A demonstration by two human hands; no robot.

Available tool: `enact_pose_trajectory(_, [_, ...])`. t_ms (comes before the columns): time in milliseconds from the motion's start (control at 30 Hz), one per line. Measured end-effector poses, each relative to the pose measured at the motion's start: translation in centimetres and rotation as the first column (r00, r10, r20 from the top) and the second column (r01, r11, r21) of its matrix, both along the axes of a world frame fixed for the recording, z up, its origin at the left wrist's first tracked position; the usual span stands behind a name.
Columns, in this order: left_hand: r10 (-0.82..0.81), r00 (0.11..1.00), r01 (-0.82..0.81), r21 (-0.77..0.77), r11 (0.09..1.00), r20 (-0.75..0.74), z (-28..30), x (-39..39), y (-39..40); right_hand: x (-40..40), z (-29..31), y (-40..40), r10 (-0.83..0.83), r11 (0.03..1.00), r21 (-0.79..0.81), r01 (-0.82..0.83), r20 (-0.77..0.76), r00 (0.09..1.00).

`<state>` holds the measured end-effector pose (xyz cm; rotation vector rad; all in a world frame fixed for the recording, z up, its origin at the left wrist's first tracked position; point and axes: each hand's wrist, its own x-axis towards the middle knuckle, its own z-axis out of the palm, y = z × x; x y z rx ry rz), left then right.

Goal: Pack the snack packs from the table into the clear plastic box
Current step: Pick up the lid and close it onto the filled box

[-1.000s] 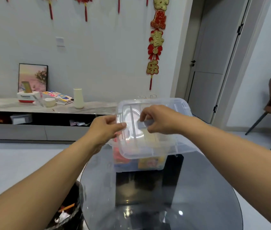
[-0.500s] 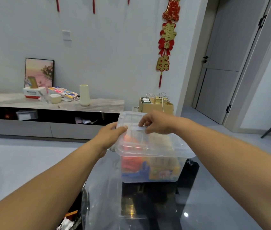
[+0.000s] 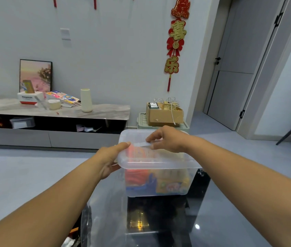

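Box point(image 3: 156, 182), clear, stood on glass surface point(image 3: 221, 220); snack packs point(image 3: 159, 184) seen inside. Lid point(image 3: 152, 158) laid on top, likely for closing. Left hand point(image 3: 110, 158) curled at lid's left edge to steady; right hand point(image 3: 168, 139) pinched on lid handle point(image 3: 142, 143)

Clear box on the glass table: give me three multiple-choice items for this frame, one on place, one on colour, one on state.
1. Where is the right hand?
A. on the lid
B. on the floor
C. under the table

2. What colour is the leftmost pack inside the box?
A. green
B. red-orange
C. white

3. What state is the box in?
A. lid off
B. tipped over
C. lid on, upright

Answers:
1 A, its fingers rest on the lid's top.
2 B, red-orange shows through the wall.
3 C, the lid covers the upright box, with the left hand at its left edge.
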<state>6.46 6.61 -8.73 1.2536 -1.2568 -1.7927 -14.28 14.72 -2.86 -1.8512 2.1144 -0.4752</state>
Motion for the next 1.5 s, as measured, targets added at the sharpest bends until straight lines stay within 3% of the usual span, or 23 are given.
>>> enact_pose_trajectory(67, [-0.02, 1.0, 0.02, 0.046, 0.999, -0.013, -0.3, 0.1, 0.3, -1.3, 0.0, 1.4, -0.113, 0.986, -0.119, 0.119, 0.052, 0.992])
enact_pose_trajectory(167, [-0.032, 0.998, 0.036, 0.065, 0.997, -0.057, -0.6, -0.1, 0.7, -4.0, -0.4, 4.6, -0.383, 0.859, -0.277, 0.43, 0.207, 0.9])
enact_pose_trajectory(200, [-0.028, 0.997, 0.033, 0.066, 0.997, -0.073, -0.4, -0.2, 0.7, -5.2, -0.9, 5.7, -0.457, 0.816, -0.221, 0.535, 0.321, 0.83])
enact_pose_trajectory(267, [-0.032, 0.995, 0.036, 0.044, 0.998, -0.095, 0.0, -0.6, 1.1, -6.8, -2.6, 7.8, -0.575, 0.756, 0.038, 0.654, 0.514, 0.636])
enact_pose_trajectory(333, [-0.026, 0.998, 0.024, -0.037, 0.999, -0.058, 0.6, -1.1, 1.2, -7.4, -4.1, 9.2, -0.629, 0.743, 0.258, 0.618, 0.586, 0.511])
enact_pose_trajectory(467, [-0.017, 0.996, 0.035, -0.214, 0.976, 0.088, 1.7, -2.3, 1.8, -7.3, -5.0, 10.0, -0.559, 0.755, 0.268, 0.598, 0.739, 0.375])
enact_pose_trajectory(767, [-0.068, 0.979, 0.137, -0.367, 0.92, 0.194, 2.6, -4.5, 3.3, -7.8, -4.1, 10.5, -0.559, 0.688, 0.173, 0.705, 0.745, 0.363])
enact_pose_trajectory(933, [-0.102, 0.974, 0.171, -0.368, 0.914, 0.201, 2.4, -6.0, 4.2, -8.4, -3.4, 11.3, -0.626, 0.682, 0.249, 0.687, 0.685, 0.373])
enact_pose_trajectory(1167, [-0.104, 0.97, 0.184, -0.386, 0.904, 0.22, 2.1, -7.4, 4.8, -8.9, -2.4, 11.6, -0.703, 0.692, 0.222, 0.687, 0.423, 0.572])
enact_pose_trajectory(1500, [-0.088, 0.964, 0.19, -0.418, 0.888, 0.252, 2.3, -6.7, 4.8, -7.9, -2.5, 10.9, -0.705, 0.699, 0.185, 0.691, 0.341, 0.622])
